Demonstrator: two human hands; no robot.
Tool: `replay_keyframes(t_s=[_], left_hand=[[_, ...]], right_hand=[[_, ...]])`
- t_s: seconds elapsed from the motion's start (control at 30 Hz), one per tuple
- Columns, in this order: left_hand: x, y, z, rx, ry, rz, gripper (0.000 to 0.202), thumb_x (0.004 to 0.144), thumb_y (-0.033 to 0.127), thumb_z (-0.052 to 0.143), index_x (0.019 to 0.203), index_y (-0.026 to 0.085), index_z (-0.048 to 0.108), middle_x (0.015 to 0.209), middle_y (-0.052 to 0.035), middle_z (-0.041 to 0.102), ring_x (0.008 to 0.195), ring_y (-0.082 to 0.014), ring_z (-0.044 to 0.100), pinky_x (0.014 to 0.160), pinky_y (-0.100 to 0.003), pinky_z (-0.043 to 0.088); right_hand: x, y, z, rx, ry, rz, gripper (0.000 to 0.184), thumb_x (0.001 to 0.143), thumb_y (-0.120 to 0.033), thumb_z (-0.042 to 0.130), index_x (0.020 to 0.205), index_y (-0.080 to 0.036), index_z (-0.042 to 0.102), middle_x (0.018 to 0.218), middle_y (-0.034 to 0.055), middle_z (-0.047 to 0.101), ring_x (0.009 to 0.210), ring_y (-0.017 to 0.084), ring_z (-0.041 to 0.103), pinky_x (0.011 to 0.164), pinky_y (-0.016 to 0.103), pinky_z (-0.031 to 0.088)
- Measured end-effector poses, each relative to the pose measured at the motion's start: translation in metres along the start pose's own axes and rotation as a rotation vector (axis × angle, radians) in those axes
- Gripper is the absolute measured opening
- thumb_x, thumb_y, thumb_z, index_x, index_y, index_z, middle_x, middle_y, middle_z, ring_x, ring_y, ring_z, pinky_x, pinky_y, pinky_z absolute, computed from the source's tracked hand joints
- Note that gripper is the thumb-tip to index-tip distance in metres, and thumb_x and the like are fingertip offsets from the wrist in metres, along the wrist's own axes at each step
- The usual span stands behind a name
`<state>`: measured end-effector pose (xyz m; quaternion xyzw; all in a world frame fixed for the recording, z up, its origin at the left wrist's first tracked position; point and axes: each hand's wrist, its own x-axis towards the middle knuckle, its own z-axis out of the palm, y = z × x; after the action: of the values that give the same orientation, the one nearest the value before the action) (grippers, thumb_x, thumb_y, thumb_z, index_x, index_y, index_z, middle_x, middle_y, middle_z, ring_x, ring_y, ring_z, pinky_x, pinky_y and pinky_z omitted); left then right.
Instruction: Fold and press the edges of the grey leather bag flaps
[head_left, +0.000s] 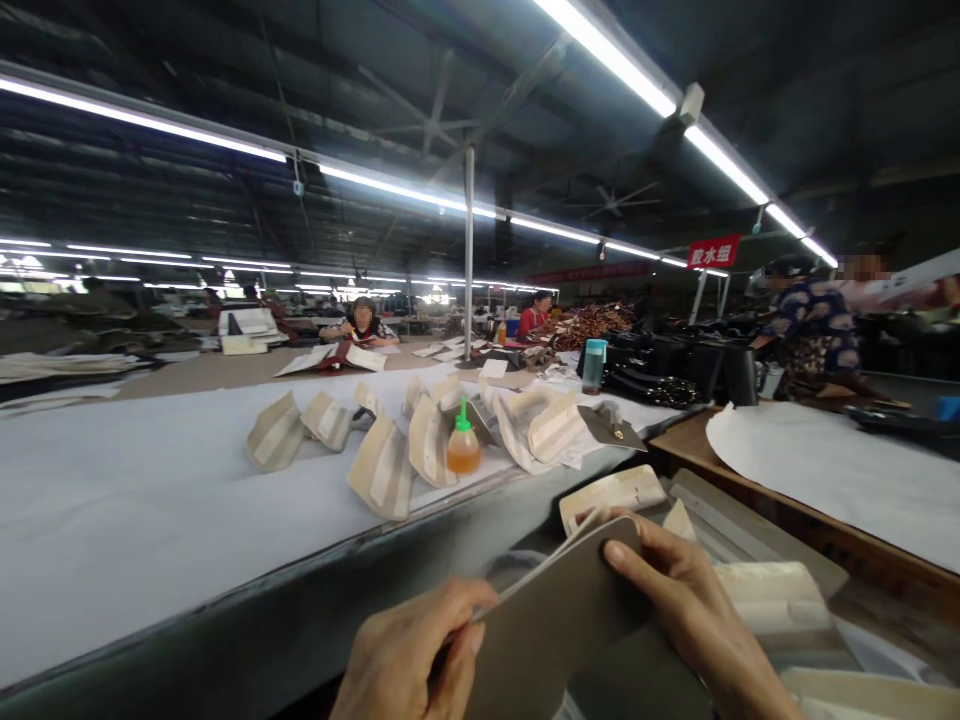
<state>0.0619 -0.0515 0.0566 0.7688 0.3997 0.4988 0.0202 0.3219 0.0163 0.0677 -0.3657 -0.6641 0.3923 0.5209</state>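
Note:
Both my hands hold one flat grey-brown leather piece (551, 625) at the bottom of the view. My left hand (409, 655) pinches its near left edge, fingers curled closed. My right hand (686, 600) grips its far right edge with the thumb lying on top. A thin pale layer shows along the piece's upper edge. Just beyond it lies a cream-coloured piece (611, 492).
A long white-covered table (135, 500) carries several folded beige pieces (382, 465) and a small orange glue bottle (463, 443) with a green cap. A blue cup (593, 365) stands farther back. Other people work at the far tables and at the right, by a wooden bench (787, 520).

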Motion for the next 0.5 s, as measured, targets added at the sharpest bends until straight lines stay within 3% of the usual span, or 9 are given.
replay_keyframes(t_s=[0.13, 0.23, 0.4, 0.5], left_hand=[[0.003, 0.005, -0.008, 0.024, -0.067, 0.004, 0.026, 0.091, 0.010, 0.049, 0.110, 0.027, 0.055, 0.065, 0.0097, 0.068, 0.052, -0.0070, 0.063, 0.054, -0.010, 0.046], [0.005, 0.006, -0.011, 0.055, -0.052, 0.032, 0.034, 0.089, 0.008, 0.051, 0.116, 0.029, 0.053, 0.074, 0.0107, 0.074, 0.059, -0.0054, 0.068, 0.064, -0.007, 0.050], [0.004, 0.004, -0.013, 0.085, -0.009, 0.102, 0.036, 0.086, 0.007, 0.057, 0.115, 0.028, 0.061, 0.100, 0.0086, 0.078, 0.086, -0.0039, 0.074, 0.089, -0.003, 0.047], [0.001, 0.000, -0.015, 0.096, -0.058, 0.101, 0.034, 0.087, 0.007, 0.059, 0.115, 0.027, 0.064, 0.104, 0.0081, 0.078, 0.091, -0.0041, 0.074, 0.091, -0.003, 0.046]], right_hand=[[-0.002, 0.002, 0.002, 0.078, 0.044, 0.032, 0.036, 0.084, -0.050, 0.075, 0.071, -0.018, 0.067, 0.077, 0.0013, 0.061, 0.067, 0.016, 0.056, 0.058, 0.020, 0.048], [-0.006, 0.005, 0.000, 0.098, 0.072, 0.036, 0.032, 0.083, -0.047, 0.078, 0.071, -0.019, 0.069, 0.083, 0.0010, 0.062, 0.073, 0.016, 0.057, 0.063, 0.018, 0.048], [-0.009, 0.007, -0.004, 0.082, 0.111, -0.001, 0.027, 0.080, -0.046, 0.080, 0.073, -0.021, 0.073, 0.090, 0.0015, 0.064, 0.086, 0.018, 0.057, 0.073, 0.016, 0.048], [-0.009, 0.005, -0.003, 0.060, 0.128, -0.038, 0.027, 0.081, -0.045, 0.080, 0.070, -0.022, 0.070, 0.087, 0.0003, 0.062, 0.085, 0.018, 0.056, 0.072, 0.015, 0.048]])
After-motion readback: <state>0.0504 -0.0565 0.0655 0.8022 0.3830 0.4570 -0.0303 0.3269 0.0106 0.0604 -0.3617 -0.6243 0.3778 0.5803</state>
